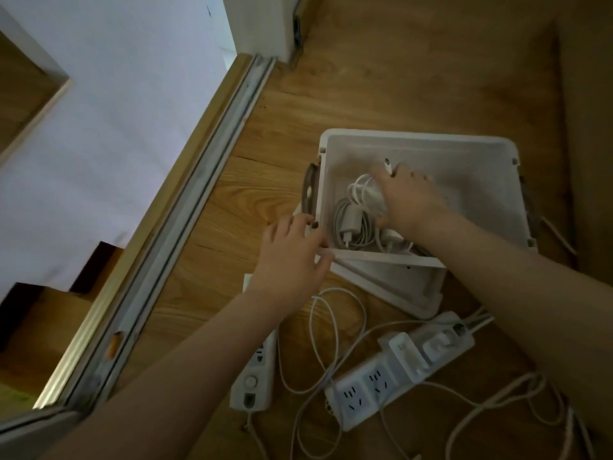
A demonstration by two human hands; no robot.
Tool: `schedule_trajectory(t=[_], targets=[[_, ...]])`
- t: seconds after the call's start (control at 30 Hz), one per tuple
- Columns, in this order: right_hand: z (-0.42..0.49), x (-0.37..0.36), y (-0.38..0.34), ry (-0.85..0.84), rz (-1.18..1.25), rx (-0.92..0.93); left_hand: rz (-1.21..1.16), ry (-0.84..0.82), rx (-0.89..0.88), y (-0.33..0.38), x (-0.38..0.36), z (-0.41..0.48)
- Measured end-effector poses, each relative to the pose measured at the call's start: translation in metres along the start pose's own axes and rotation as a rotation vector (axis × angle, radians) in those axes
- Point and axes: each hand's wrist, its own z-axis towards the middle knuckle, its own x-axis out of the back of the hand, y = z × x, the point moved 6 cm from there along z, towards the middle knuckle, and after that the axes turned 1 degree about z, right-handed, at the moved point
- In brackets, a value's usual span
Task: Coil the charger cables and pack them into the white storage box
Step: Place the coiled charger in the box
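Note:
The white storage box [464,151] stands on the wooden floor, tilted toward me. My right hand [409,199] is inside it, shut on a coiled white cable [363,190] whose plug end [388,165] sticks up past my fingers. A grey coiled charger with its plug [350,224] lies in the box's left part, below that coil. My left hand [288,260] rests on the box's near left corner, fingers over the rim. More loose white cable [335,327] lies on the floor in front of the box.
Two white power strips [398,366] [253,376] lie on the floor near me among tangled cords. A grey handle [310,190] is on the box's left side. A sliding-door track [199,207] runs diagonally at left, with a white wall beyond.

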Motion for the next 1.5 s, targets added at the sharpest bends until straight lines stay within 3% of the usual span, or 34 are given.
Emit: schedule_trajectory(t=[0.13, 0.3, 0.53, 0.9, 1.1, 1.2, 1.27, 1.43, 1.5], targets=[[0.027, -0.002, -0.004, 0.11, -0.005, 0.053, -0.079, 0.047, -0.004, -0.002, -0.005, -0.001], [0.048, -0.026, -0.018, 0.007, -0.112, 0.205, -0.124, 0.015, -0.008, -0.005, -0.01, 0.0], [0.034, -0.036, -0.025, -0.006, -0.27, 0.225, -0.123, 0.0, -0.039, -0.008, -0.008, 0.002], [0.03, -0.024, -0.022, 0.104, 0.195, 0.178, -0.11, -0.003, -0.015, -0.005, -0.007, -0.001], [-0.041, 0.017, -0.034, 0.336, 0.493, 0.257, -0.036, 0.06, 0.045, 0.003, -0.001, -0.006], [-0.091, 0.011, -0.04, 0.219, 0.527, 0.293, -0.1, 0.219, 0.05, 0.016, -0.002, -0.036], [-0.116, -0.009, -0.041, 0.098, 0.434, 0.315, -0.136, 0.191, 0.004, 0.028, -0.018, -0.063], [-0.148, -0.081, -0.041, -0.351, 0.039, 0.295, -0.076, -0.3, -0.066, 0.058, -0.087, -0.116], [-0.152, -0.096, -0.047, -0.463, -0.184, 0.302, -0.006, -0.394, -0.076, 0.066, -0.104, -0.128]])
